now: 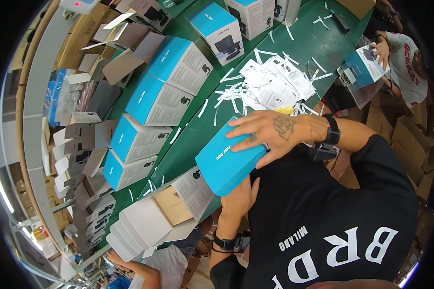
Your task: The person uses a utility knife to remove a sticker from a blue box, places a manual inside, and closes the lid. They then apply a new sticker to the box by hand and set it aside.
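A blue-topped cardboard box (217, 166) is tilted between my two hands near the table's edge. Stretched across its blue face, my right hand (270, 135) grips it from the far side, its fingers apart and its thumb near the edge. My left hand (239, 197) holds the box from below; its fingers are partly hidden behind it. Just left of the left hand, an open white carton (140, 226) with raised flaps shows a brown cardboard insert (171, 204). Beyond my right hand lies a heap of white leaflets and paper strips (275, 82).
Blue-and-white boxes (166, 103) stand in a row along the green table (197, 130). More open cartons (82, 139) fill a shelf at left. At far right a co-worker's hand (382, 48) rests on a similar box (364, 65). Another person's arm (144, 272) reaches in at lower left.
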`<state>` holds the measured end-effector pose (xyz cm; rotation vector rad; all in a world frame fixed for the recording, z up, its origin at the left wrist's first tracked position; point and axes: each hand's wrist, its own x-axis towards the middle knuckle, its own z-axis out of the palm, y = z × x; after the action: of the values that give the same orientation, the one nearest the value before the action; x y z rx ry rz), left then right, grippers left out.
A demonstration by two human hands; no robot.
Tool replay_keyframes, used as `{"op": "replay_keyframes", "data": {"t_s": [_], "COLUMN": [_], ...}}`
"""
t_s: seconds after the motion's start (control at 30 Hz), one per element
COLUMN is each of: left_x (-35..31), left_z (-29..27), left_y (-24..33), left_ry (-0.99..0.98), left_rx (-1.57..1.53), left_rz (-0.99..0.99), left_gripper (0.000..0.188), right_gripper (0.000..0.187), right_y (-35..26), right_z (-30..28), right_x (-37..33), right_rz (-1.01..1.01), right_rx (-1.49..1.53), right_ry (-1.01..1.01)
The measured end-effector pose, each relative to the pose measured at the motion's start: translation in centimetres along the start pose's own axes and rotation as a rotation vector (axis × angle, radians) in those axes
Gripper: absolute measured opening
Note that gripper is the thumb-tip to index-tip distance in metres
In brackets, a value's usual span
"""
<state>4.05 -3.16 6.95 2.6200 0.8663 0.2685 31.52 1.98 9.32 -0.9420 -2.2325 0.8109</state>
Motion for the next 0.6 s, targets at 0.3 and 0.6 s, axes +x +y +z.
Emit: {"op": "replay_keyframes", "data": {"t_s": [0.3, 0.6], "left_x": [-1.3, -1.5], "left_z": [-2.9, -0.5], "left_y": [-0.5, -3.7], "left_ry": [0.454, 0.224], "left_rx": [0.077, -0.382], "left_rz": [-0.14, -0.333], "left_gripper": [0.06, 0.085], "right_gripper": [0.061, 0.07], "right_y": [0.1, -1.4], "right_z": [4.2, 4.2], "right_x": [-2.9, -3.2], "right_rz": [-0.036, 0.058], "right_rx": [-0.177, -0.192], "right_ry": [0.159, 0.105]}}
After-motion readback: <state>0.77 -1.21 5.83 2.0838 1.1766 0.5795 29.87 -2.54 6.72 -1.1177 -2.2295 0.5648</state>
